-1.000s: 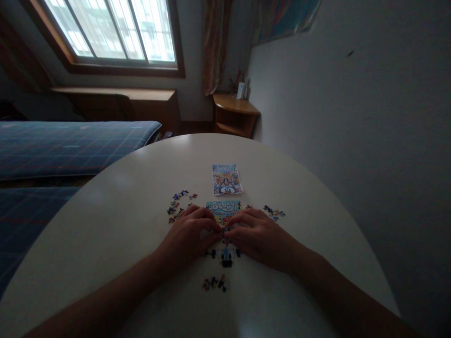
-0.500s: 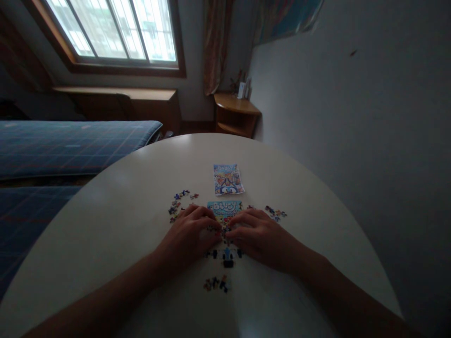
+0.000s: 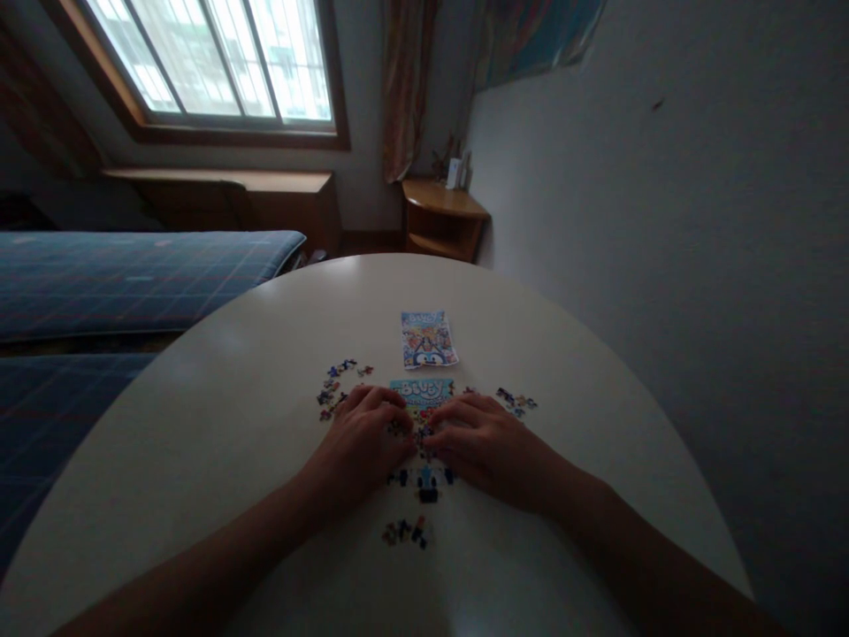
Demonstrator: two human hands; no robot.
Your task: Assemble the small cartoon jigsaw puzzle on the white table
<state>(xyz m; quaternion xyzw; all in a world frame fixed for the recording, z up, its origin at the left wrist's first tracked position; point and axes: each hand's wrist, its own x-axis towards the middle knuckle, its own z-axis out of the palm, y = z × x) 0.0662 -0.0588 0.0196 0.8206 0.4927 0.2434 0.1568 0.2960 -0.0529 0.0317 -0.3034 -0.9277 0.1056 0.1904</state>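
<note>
A partly joined jigsaw puzzle (image 3: 424,385) with "Bluey" lettering along its top lies on the round white table. My left hand (image 3: 371,431) is at its left side, fingers curled and pinched at the small jigsaw pieces in the middle. From the right, my right hand (image 3: 478,433) pinches at the same pieces. The fingertips nearly meet, and which piece each hand grips is partly hidden. Just below the hands lie more dark and blue pieces (image 3: 428,485). Behind the puzzle rests a colourful printed sheet (image 3: 428,341) with similar lettering.
Loose jigsaw pieces (image 3: 332,389) form a curve on the left; another cluster (image 3: 516,400) sits at right and a small group (image 3: 406,532) near me. The round table (image 3: 563,372) stands close to the wall. Beyond are a plaid mattress (image 3: 165,274) and a corner shelf (image 3: 444,199).
The view has shifted slightly. Both hands stay over the same middle pieces with almost no visible movement.
</note>
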